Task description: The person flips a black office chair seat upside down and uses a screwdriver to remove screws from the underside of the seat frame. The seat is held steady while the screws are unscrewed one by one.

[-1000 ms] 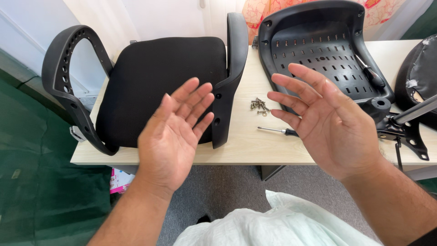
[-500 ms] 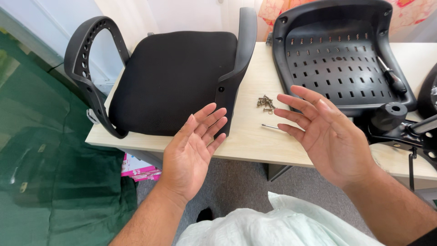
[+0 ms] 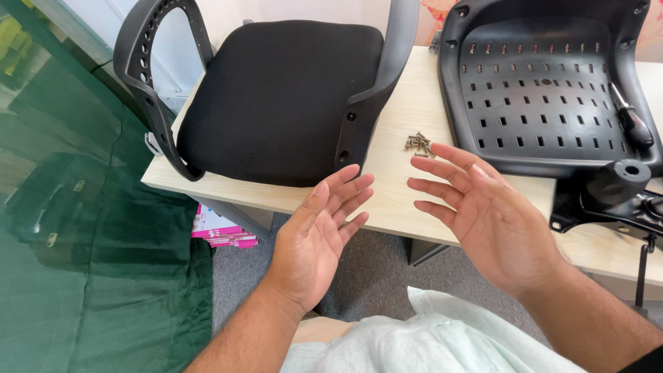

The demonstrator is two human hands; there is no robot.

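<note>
We are holding both hands out in front of us, palms up and facing each other, fingers spread and gripping nothing. Our left hand point(image 3: 314, 238) is hovering over the near edge of the pale wooden table point(image 3: 397, 200), just below the black padded chair seat point(image 3: 280, 100), which is lying on the table with its two armrests attached. Our right hand point(image 3: 494, 221) is floating near the small heap of screws point(image 3: 418, 144) (its fingertips are just short of them). Beyond it, a black slotted plastic chair shell point(image 3: 545, 90) is resting on the table with a screwdriver point(image 3: 630, 117) lying inside it, and a black metal chair mechanism point(image 3: 615, 197) is sitting beside the shell.
</note>
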